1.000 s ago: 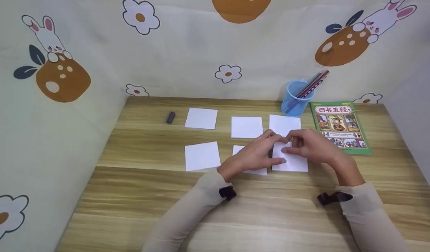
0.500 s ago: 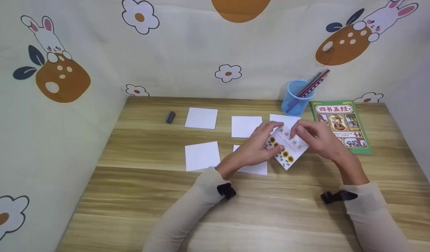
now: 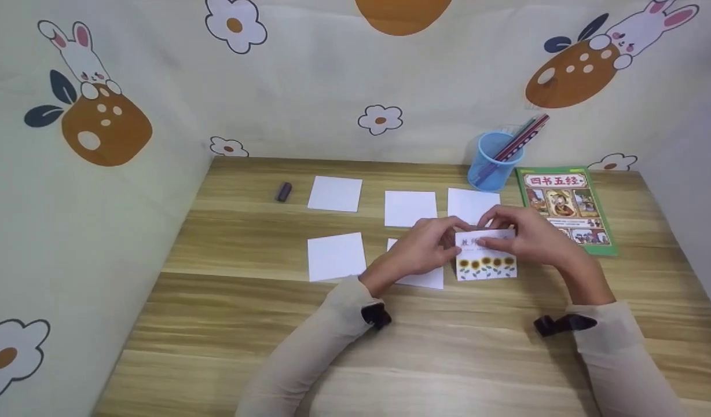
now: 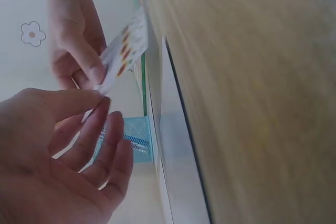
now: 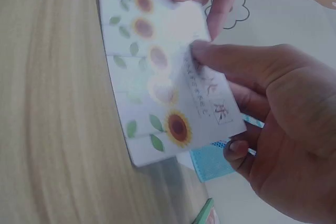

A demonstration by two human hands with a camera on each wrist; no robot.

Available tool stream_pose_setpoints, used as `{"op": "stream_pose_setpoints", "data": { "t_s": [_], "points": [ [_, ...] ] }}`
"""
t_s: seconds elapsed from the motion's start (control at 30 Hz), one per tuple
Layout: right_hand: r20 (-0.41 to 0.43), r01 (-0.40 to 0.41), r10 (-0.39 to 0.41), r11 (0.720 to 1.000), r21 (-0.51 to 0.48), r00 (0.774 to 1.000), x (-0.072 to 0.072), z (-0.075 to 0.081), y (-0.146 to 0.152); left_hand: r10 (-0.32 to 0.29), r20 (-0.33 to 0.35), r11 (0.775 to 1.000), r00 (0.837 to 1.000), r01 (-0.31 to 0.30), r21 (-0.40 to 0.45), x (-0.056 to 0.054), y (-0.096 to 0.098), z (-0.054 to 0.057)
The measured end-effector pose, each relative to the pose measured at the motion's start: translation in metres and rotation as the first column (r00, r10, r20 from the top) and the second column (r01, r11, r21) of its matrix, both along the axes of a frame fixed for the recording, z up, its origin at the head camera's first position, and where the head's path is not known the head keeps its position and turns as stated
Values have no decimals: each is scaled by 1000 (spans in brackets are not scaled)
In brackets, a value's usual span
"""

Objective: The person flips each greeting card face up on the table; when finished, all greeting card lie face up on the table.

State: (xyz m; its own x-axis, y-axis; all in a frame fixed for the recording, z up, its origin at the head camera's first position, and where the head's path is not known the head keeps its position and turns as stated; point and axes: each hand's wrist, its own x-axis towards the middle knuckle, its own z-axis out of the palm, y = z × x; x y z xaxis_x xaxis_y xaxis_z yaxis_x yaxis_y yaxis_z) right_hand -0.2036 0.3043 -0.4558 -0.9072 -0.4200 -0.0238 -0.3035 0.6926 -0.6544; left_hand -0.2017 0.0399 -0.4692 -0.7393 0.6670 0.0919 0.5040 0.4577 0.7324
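Observation:
Between both hands is a white card point(image 3: 486, 267) printed with a row of sunflowers and red characters, its printed face toward the head camera. My left hand point(image 3: 423, 248) pinches the card's left edge between thumb and fingertips. The right hand point(image 3: 529, 236) holds it near the top, with the thumb across the printed face and the fingers behind. In the right wrist view the card point(image 5: 149, 77) is lifted off the wood, sunflowers in full sight. Beneath my left hand lies a blank white card point(image 3: 419, 279), partly covered by that hand.
Other blank white cards lie in two rows: a far-left card point(image 3: 334, 194), a near-left card point(image 3: 336, 257), a far-middle card point(image 3: 410, 208) and a far-right card point(image 3: 473, 200). A dark small block point(image 3: 283, 191), a blue pencil cup point(image 3: 487, 168) and a green-edged book point(image 3: 564, 200) sit toward the back.
The near-right card, earlier flat and blank side up, has been picked up and turned to its sunflower side. It was tilted cornerwise half a second ago and is now straight.

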Motion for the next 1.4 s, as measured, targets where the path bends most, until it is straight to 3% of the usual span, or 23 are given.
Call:
{"op": "stream_pose_setpoints", "data": {
  "t_s": [0.1, 0.23, 0.57, 1.03, 1.23, 1.4],
  "points": [
    [18, 1, -2, 998, 70, 1000, -3, -7, 1, -26, -26, 992, 999, 22, -122, 2, 0, -1],
    [24, 2, -5, 993, 114, 1000, -5, -15, 1, -57, -75, 964, 996, 35, -263, 3, 0, -2],
    [29, 8, -12, 986, 165, 1000, -7, -22, -1, -87, -104, 925, 991, 41, -377, 6, 1, -2],
    [62, -21, 14, 992, 122, 998, -8, -22, -6, -68, -97, 921, 993, 25, -389, 8, -8, -1],
    [-12, -33, 34, 998, 62, 999, -4, -22, -24, -50, -84, 938, 995, 18, -347, 8, -35, 4],
    [-48, -100, 101, 994, 36, 994, 1, -20, -57, -17, -53, 945, 998, -1, -327, 6, -66, 7]
  ]
}}
